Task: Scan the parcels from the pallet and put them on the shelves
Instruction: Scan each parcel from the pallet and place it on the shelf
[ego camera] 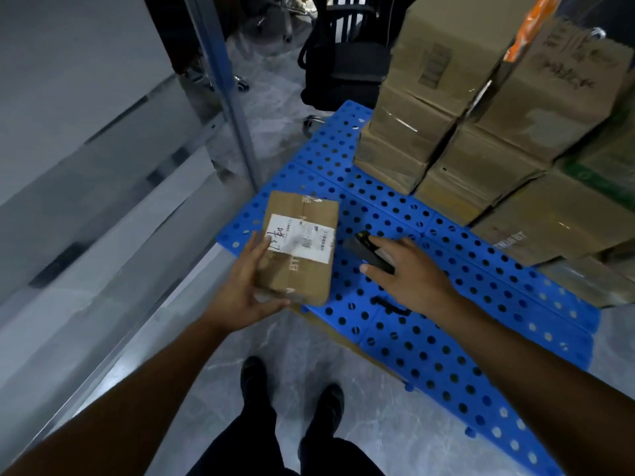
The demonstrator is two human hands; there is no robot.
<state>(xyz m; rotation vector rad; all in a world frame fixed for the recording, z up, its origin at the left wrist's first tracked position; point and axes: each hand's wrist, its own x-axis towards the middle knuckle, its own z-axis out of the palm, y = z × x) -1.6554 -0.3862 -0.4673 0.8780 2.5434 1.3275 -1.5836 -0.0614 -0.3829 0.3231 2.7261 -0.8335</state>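
A small brown parcel with a white label lies at the near left corner of the blue perforated pallet. My left hand holds the parcel by its left side, thumb under the near edge and fingers up on the label. Just to the right, my right hand grips a black handheld scanner, whose tip points toward the parcel. The scanner's lower part is hidden under my fingers.
Stacked brown cartons fill the far right of the pallet. A grey metal shelf runs along the left, with an upright post. A black office chair stands behind the pallet. My feet stand on the marbled floor.
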